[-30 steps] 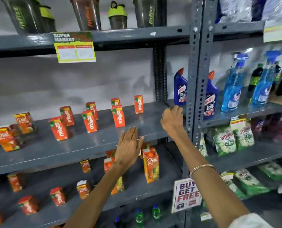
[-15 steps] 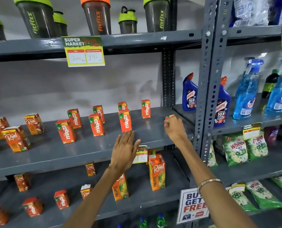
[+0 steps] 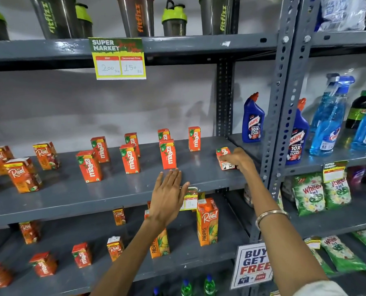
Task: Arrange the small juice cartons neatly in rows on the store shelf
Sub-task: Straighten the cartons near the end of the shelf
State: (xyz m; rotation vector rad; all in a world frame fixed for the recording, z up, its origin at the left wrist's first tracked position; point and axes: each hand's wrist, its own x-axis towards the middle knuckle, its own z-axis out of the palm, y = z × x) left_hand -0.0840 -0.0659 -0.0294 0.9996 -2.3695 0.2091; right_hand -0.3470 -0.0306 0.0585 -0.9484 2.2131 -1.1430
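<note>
Several small orange Maaza juice cartons [image 3: 168, 154] stand in two loose rows on the grey middle shelf [image 3: 113, 189]. My right hand [image 3: 241, 160] is closed around one small juice carton [image 3: 223, 153] at the shelf's right end, holding it tilted just above the shelf surface. My left hand [image 3: 167, 197] hovers flat, fingers apart, over the shelf's front edge, just below the nearest upright Maaza carton and not touching it. Small Real cartons [image 3: 23, 175] stand at the left of the same shelf.
A grey upright post [image 3: 282, 116] bounds the shelf on the right, with Harpic bottles [image 3: 252, 120] beyond it. The lower shelf holds tall Real pineapple cartons [image 3: 207, 223] and scattered small cartons. Shaker bottles [image 3: 135, 16] stand on the top shelf above a price tag [image 3: 119, 58].
My right hand drew back from the shelf's far right corner with a small carton and now holds it nearer the front. My left hand stayed over the shelf edge.
</note>
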